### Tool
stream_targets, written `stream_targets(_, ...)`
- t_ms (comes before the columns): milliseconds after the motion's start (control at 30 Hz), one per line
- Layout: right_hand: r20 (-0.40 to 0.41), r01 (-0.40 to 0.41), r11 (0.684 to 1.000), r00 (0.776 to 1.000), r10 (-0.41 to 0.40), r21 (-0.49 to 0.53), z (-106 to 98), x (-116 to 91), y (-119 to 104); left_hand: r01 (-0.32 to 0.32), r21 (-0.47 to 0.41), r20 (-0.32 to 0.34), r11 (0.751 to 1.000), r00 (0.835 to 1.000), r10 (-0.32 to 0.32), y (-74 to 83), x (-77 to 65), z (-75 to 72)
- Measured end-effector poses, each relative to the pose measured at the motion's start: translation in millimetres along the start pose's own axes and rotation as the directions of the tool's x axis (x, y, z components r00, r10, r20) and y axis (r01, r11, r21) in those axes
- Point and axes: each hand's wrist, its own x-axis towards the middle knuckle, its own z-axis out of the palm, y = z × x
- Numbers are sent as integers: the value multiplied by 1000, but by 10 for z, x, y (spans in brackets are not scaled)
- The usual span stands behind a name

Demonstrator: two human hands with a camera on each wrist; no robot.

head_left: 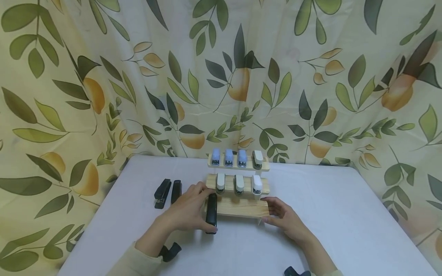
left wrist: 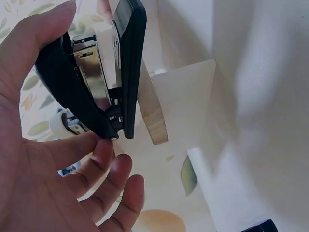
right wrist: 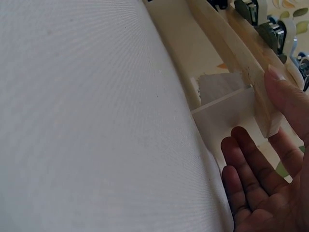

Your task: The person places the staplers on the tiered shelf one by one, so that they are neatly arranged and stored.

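Observation:
My left hand [head_left: 188,209] pinches a black stapler [head_left: 211,211] lengthwise between thumb and fingers, at the left end of the bottom tier of a wooden display rack [head_left: 241,207]. In the left wrist view the stapler [left wrist: 126,72] appears side-on, its metal magazine showing, beside the board's end. At the opposite end, my right hand [head_left: 284,216] grips the bottom tier, the thumb [right wrist: 285,94] against the board [right wrist: 263,96] and the other fingers around its end and below. Small white staplers [head_left: 239,184] stand on the middle tier; blue ones [head_left: 228,158] and a white one [head_left: 257,159] stand on top.
Two more black staplers, one [head_left: 162,193] farther left and one [head_left: 176,191] nearer my left hand, lie on the white-covered table [head_left: 345,230]. A leaf-and-fruit patterned curtain [head_left: 214,76] hangs behind the table. Translucent supports [right wrist: 227,108] hold up the rack.

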Motion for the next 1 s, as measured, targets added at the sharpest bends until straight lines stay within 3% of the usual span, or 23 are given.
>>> stream_targets(233, 5, 4, 1000, 1000, -4, 5, 10, -5, -10, 38, -71, 39, 997, 999, -35, 18, -7, 6)
stream_targets(567, -5, -9, 1000, 1000, 9, -13, 3, -9, -16, 14, -129, 41, 992, 999, -9, -12, -20, 23)
stream_targets(1000, 2, 18, 1000, 1000, -18, -3, -2, -4, -2, 79, -249, 71, 965, 996, -63, -44, -32, 38)
